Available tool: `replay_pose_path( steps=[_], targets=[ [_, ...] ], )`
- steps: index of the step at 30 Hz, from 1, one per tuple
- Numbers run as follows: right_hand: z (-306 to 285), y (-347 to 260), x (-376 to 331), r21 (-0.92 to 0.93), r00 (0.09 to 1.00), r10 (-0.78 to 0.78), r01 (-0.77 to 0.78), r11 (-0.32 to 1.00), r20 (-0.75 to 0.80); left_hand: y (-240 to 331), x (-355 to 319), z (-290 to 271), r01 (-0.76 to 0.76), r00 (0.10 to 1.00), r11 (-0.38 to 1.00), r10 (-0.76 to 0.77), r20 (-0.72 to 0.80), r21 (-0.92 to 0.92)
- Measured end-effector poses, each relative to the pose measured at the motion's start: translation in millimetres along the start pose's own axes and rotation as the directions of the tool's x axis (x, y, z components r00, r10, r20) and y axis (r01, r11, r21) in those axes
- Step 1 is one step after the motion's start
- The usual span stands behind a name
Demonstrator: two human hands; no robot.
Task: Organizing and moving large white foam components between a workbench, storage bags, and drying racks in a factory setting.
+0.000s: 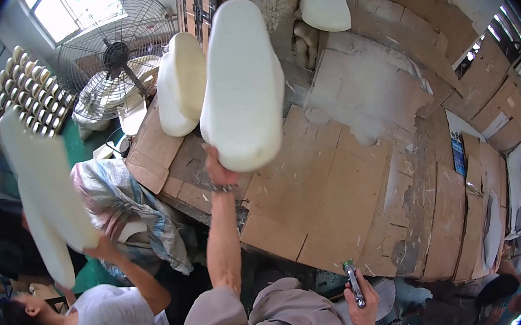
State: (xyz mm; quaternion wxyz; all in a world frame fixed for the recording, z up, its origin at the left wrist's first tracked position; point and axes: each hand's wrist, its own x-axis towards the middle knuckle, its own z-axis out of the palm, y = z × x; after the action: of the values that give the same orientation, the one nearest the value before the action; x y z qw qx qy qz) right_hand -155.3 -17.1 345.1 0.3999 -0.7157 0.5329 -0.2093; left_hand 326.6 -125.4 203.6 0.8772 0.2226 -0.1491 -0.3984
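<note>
A large white moulded foam cushion [242,84] stands near the far left edge of the cardboard-covered table. My left hand [219,170] grips its lower left edge with the arm stretched forward; part of the fingers is hidden behind the foam. Low and to the right, near the table's front edge, my right hand [365,304] is closed around a small silver-and-black handheld tool [354,283] with a green end. Its exact kind does not show. Just left of the large cushion are more cream-white foam pieces [190,77].
Flattened cardboard [302,190] covers the table, with white dust on it. Another foam piece [324,0] lies at the far side. A caged fan [116,53] stands far left. At left, a person in a white shirt [114,320] carries long foam pieces [52,192] beside a woven sack [128,209].
</note>
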Motion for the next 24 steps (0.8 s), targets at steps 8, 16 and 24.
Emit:
replay_pose_path(
  steps=[8,16,24],
  targets=[
    [10.6,-6.8,23.5,0.004,0.998,-0.015,0.015,1.000,0.064,100.6,140.3,-115.1,0.064,0.974,0.981,-0.021,-0.227,0.183],
    [12.2,35.7,53.2,0.035,1.000,-0.001,0.001,0.999,-0.009,83.4,49.2,-112.6,0.232,0.773,0.836,0.152,-0.616,0.498],
    [19.7,137.1,187.3,-0.319,0.965,-0.131,0.053,0.946,-0.228,13.0,-206.9,-125.4,0.543,0.651,0.772,-0.137,-0.747,0.331]
  ],
)
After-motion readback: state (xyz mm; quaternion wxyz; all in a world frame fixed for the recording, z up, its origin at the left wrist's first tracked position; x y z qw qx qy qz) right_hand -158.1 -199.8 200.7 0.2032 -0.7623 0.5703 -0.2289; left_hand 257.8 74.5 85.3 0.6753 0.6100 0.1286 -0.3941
